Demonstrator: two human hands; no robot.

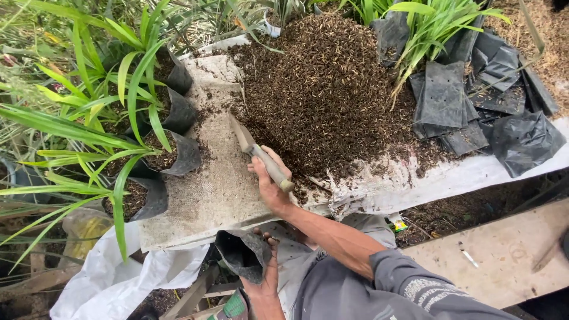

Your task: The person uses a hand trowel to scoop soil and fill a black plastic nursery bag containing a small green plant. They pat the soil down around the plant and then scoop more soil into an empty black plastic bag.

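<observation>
Trowel [249, 144] gripped in right hand [269, 186] at soil heap [326, 89]; black bag [242, 255] held open by left hand [265, 275]; soil likely spilled if the bag mouth sagged

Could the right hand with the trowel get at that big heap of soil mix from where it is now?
Probably yes. The right hand grips a small trowel whose blade already lies at the edge of the soil heap, and nothing stands between them. The left hand holds an open black grow bag lower down, well clear.
</observation>
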